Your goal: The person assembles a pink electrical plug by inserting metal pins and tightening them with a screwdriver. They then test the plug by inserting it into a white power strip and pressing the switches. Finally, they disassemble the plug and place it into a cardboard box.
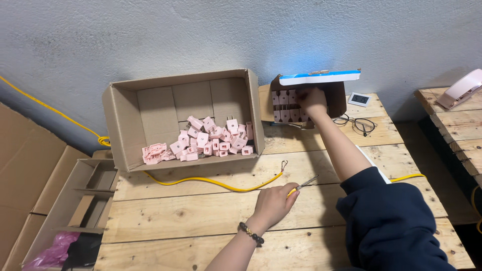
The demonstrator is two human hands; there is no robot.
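Meanwhile left hand [273,200] pinches a yellow-handled tool [303,184]; right hand [311,99], grip unclear, reaches into small carton [337,98].

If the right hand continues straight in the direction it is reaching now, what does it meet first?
The right hand points into the small open box near the wall. It would most likely meet the rows of pink plugs standing inside; it may already touch them, as depth is unclear.

Yellow-handled tool [301,186] lies angled on wood; pink plugs [287,104] stand racked.
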